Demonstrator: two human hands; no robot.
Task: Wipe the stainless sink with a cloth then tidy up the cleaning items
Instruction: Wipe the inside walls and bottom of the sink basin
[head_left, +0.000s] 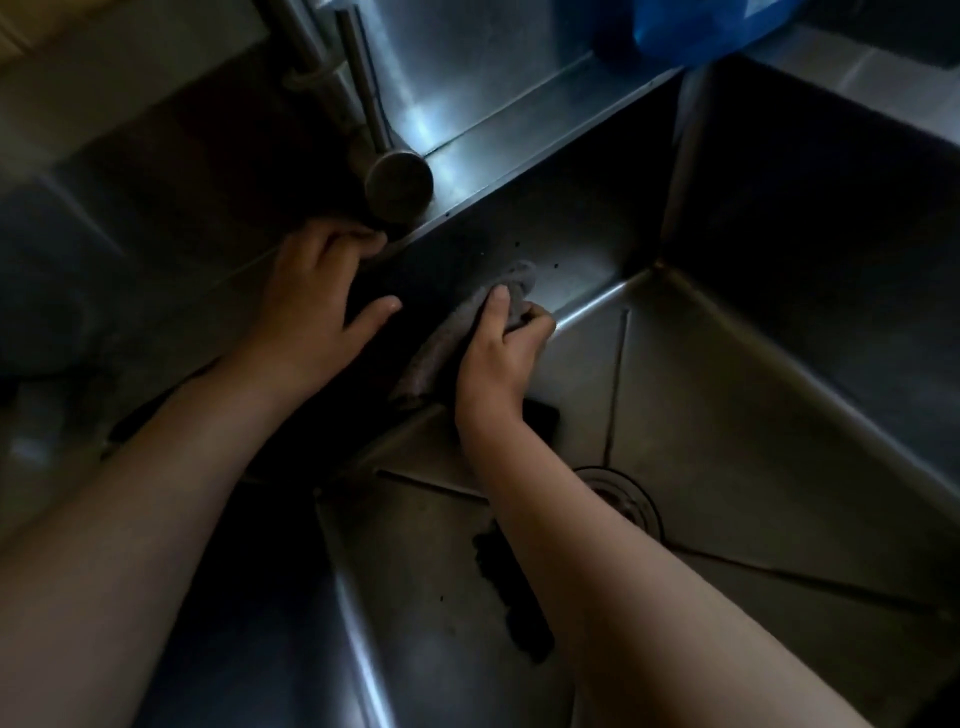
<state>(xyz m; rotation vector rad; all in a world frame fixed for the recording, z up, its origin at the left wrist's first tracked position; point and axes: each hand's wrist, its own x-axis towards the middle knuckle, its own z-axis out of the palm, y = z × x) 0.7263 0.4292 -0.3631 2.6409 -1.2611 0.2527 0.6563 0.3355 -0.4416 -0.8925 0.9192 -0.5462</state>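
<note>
The stainless sink (727, 405) fills the dim view, its basin sloping down to a round drain (623, 499). Inside the basin, my right hand (501, 358) grips a grey cloth (441, 343) and presses it against the sink's far wall near the left corner. My left hand (317, 301) rests on the sink's rim at the left, fingers spread over the edge and thumb pointing into the basin. It holds nothing.
A steel faucet (397, 179) stands on the ledge just beyond my left hand. A blue object (675, 26) sits at the top right on the back ledge. A dark patch (511, 592) lies on the basin floor beside my right forearm.
</note>
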